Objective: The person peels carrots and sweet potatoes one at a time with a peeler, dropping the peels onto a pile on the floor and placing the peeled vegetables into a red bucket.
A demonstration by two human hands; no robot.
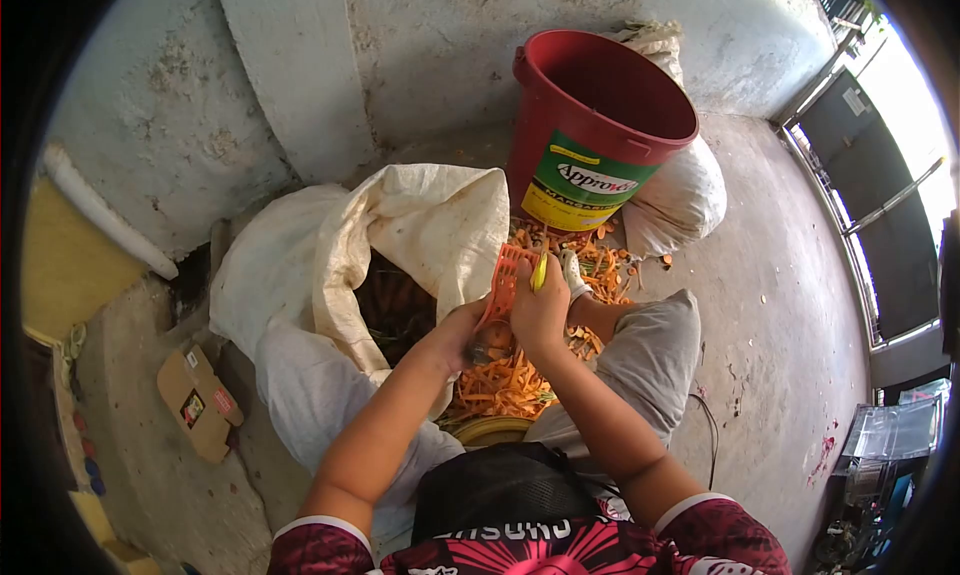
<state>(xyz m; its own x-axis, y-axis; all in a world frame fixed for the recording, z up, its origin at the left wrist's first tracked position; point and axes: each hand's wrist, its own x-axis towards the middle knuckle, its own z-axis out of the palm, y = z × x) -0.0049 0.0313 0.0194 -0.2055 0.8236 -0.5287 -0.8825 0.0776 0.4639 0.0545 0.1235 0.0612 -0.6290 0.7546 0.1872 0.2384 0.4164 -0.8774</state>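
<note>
The 2 hands meet above orange peelings (pixel 505 390), the right hand (pixel 540 310) closed round a yellow tool (pixel 540 272), the left hand (pixel 462 335) curled, grip partly hidden, at the perforated orange piece (pixel 502 283) between them, beside an open sack (pixel 465 200) with shadowed contents, a red bucket (pixel 535 120) beyond on the concrete floor (pixel 770 305).

Both hands (pixel 500 320) close tog., fingers prob. curled

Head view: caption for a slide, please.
Right hand gripping a yellow tool, left hand close by, above orange peelings beside an open sack and red bucket.
</note>
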